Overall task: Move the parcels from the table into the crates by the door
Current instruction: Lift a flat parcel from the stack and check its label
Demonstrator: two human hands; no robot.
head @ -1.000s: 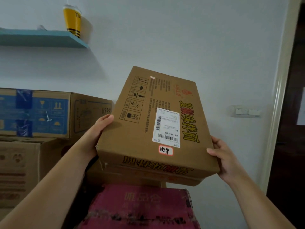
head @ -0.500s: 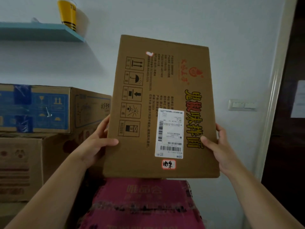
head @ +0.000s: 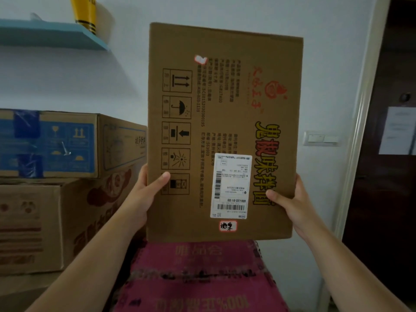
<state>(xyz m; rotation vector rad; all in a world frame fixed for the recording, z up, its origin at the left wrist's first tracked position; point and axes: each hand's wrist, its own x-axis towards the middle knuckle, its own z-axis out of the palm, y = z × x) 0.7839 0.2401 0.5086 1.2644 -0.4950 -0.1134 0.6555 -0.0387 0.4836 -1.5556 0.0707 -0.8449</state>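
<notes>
Head view: box [head: 225, 122] — long axis vertical, label [head: 230, 186] facing camera.
Left hand [head: 144, 194]: grips left edge.
Right hand [head: 292, 206]: grips right edge.

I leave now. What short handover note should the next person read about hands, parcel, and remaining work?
Left hand grips the flat brown cardboard parcel at its left edge, thumb on the printed face.
Right hand grips its right edge.
Done: parcel lifted, upright, above a pink carton.
No crate in view; dark door at right.
Left: carry it to a crate.
</notes>
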